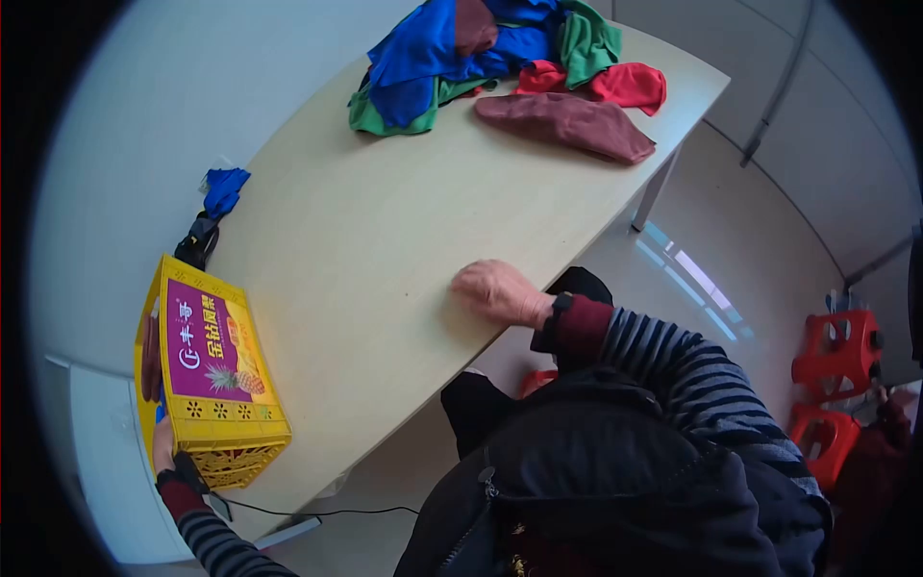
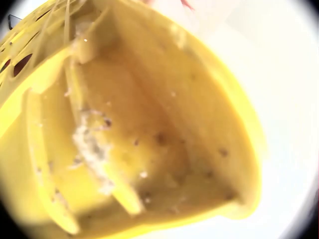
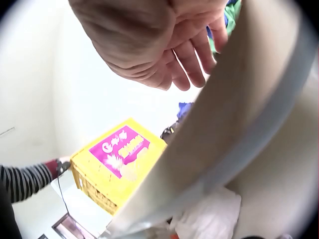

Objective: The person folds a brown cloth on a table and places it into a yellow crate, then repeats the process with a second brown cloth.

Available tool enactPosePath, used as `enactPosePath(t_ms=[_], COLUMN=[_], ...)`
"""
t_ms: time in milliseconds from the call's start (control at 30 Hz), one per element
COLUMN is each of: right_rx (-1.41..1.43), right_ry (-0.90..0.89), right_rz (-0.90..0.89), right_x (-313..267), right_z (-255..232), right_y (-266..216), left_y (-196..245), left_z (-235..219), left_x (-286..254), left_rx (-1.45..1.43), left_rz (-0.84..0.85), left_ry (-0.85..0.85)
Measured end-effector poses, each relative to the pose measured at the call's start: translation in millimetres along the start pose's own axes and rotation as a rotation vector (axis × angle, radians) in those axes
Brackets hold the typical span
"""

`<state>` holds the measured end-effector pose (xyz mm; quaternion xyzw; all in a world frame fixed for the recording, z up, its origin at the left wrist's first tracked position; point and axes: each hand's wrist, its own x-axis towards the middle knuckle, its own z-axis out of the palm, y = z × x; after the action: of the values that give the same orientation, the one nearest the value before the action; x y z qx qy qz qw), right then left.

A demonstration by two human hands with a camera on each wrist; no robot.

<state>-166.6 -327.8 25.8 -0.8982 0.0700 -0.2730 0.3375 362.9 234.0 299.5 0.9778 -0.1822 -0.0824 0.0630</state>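
A yellow crate point(image 1: 272, 399) with a purple label stands at the table's left end. At its near left edge is my left hand point(image 1: 163, 445), its fingers mostly hidden behind the crate's side, beside a bit of blue. Yellow plastic point(image 2: 149, 114) of the crate fills much of the left wrist view, with pale debris on it. My right hand point(image 1: 495, 291) rests on the table near its front edge, holding nothing; in the right wrist view the fingers of this hand point(image 3: 164, 45) are loosely extended.
Blue point(image 1: 413, 62), green point(image 1: 588, 43), red point(image 1: 635, 87) and maroon cloths point(image 1: 567, 125) lie at the table's far end. A blue cloth point(image 1: 224, 190) and a black item point(image 1: 197, 240) lie behind the crate. Red stools point(image 1: 836, 356) stand on the floor at right.
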Motion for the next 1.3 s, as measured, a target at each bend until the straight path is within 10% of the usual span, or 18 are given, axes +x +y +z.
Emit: enactPosePath(t_ms=[67, 200, 267, 400, 567, 633, 700, 900, 967, 1033, 1200, 1300], right_rx=[-0.008, -0.679, -0.688, -0.831, -0.517, 0.274, 0.710, 0.665, 0.434, 0.647, 0.805, 0.501], right_ry=[0.192, 0.566, 0.596, 0.446, 0.411, 0.610, 0.692, 0.098, 0.176, 0.044, -0.295, 0.001], right_rz=[0.126, 0.118, 0.583, 1.101, 0.969, 0.874, 0.628, 0.570, 0.251, 0.376, 0.412, 0.203], right_x=[12, 17, 4, -14, 13, 30, 54, 81, 73, 58, 36, 12], right_z=[-41, -167, -217, -259, -237, -213, -187, -60, -4, 29, 10, -15], right_y=[27, 125, 169, 220, 263, 283, 201, 18, -12, -47, -66, -40], left_y=[-6, -14, 35, 128, 217, 263, 299, 417, 449, 463, 426, 394], left_z=[-1, 2, 19, 80, 154, 167, 179, 244, 274, 307, 343, 356], left_x=[-10, -41, -97, -172, -203, -214, -215, -208, -215, -216, -202, -203], left_rx=[0.002, -0.335, -0.422, -0.533, -0.464, -0.377, -0.408, -0.549, -0.537, -0.504, -0.734, -0.905], left_rz=[-0.098, 0.230, 0.238, 0.249, 0.372, 0.440, 0.516, 0.813, 0.790, 0.758, 0.521, 0.328], left_ry=[0.082, 0.725, 0.886, 0.922, 0.607, 0.560, 0.535, 0.306, 0.313, 0.349, 0.395, 0.221])
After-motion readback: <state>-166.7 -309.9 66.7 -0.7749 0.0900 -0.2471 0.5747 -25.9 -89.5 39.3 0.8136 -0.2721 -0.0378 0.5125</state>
